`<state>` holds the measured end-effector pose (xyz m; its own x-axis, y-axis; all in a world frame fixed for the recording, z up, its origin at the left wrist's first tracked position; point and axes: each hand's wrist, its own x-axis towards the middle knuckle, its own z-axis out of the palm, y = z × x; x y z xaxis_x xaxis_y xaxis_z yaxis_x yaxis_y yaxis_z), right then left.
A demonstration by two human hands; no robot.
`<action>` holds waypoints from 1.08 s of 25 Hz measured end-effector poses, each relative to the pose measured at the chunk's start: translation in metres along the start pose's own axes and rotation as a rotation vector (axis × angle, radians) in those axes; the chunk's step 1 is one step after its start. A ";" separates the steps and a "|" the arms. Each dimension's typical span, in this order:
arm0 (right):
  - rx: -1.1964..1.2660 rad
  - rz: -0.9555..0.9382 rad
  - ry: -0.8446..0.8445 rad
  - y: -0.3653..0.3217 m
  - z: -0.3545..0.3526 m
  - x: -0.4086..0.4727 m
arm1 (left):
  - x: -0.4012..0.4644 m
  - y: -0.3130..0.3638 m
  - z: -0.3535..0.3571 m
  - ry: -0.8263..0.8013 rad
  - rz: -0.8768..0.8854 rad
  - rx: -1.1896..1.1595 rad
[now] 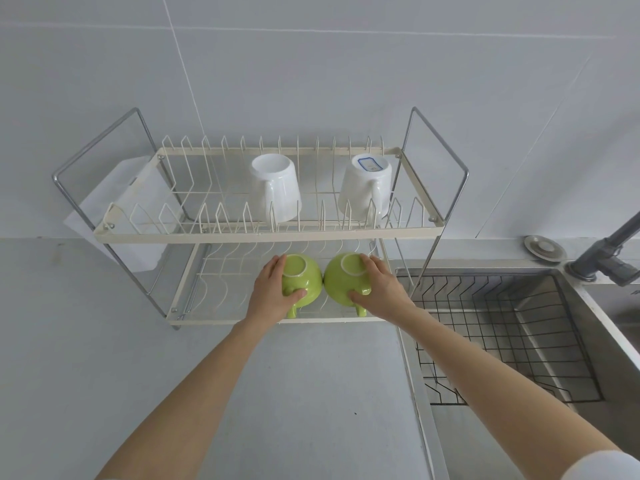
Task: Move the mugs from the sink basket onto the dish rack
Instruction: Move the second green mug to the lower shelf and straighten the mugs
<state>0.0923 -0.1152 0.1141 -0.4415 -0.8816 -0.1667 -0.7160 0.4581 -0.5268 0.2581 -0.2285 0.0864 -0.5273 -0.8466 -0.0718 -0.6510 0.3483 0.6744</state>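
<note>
Two green mugs sit upside down side by side on the lower shelf of the cream wire dish rack (263,234). My left hand (273,294) grips the left green mug (304,280), thumb near its handle. My right hand (379,289) grips the right green mug (341,282) the same way. Both mugs touch each other at the middle. On the upper shelf stand two white mugs upside down, one in the middle (277,188) and one at the right (365,188). The black wire sink basket (502,341) holds no mugs.
The steel sink (588,306) lies to the right, with a dark faucet (609,258) and a round metal plug (543,247) behind it. A white sheet (117,206) hangs behind the rack's left end. Grey countertop (242,393) spreads in front of the rack.
</note>
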 end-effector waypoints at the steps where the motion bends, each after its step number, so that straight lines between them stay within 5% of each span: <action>1: 0.004 0.000 0.001 0.000 0.000 0.000 | 0.000 0.000 0.000 0.000 0.002 0.002; 27: -0.037 0.011 -0.001 -0.002 0.012 0.003 | 0.000 -0.011 -0.007 -0.042 0.033 0.063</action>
<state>0.0988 -0.1199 0.1046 -0.4490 -0.8766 -0.1731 -0.7306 0.4717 -0.4936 0.2692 -0.2354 0.0843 -0.5705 -0.8172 -0.0817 -0.6653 0.4016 0.6293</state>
